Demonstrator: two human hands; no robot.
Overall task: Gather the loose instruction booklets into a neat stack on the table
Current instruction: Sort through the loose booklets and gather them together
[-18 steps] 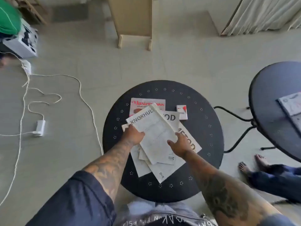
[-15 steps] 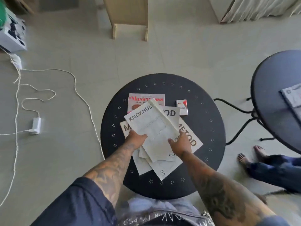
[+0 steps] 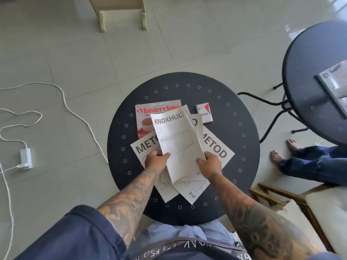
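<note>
Several white instruction booklets lie fanned on a round black table (image 3: 234,147). The top one, marked KNOXHULT (image 3: 178,145), is pinched by both hands: my left hand (image 3: 156,160) at its left edge, my right hand (image 3: 210,163) at its right edge. Under it, a METOD booklet (image 3: 144,145) sticks out to the left and another METOD booklet (image 3: 216,149) to the right. Further white sheets (image 3: 189,192) poke out below toward me. My hands hide the booklets' middle edges.
A Masterclass magazine (image 3: 150,117) lies behind the pile, a red-and-white small pack (image 3: 204,113) to its right. A second dark table (image 3: 308,87) with a booklet (image 3: 336,85) stands at right. Another person's bare feet (image 3: 281,152), a wooden-framed seat (image 3: 309,205), a white cable and adapter (image 3: 25,158) occupy the floor.
Both hands stay on the KNOXHULT booklet; the left METOD booklet now shows more from under it. The camera has tilted, shifting the table in view.
</note>
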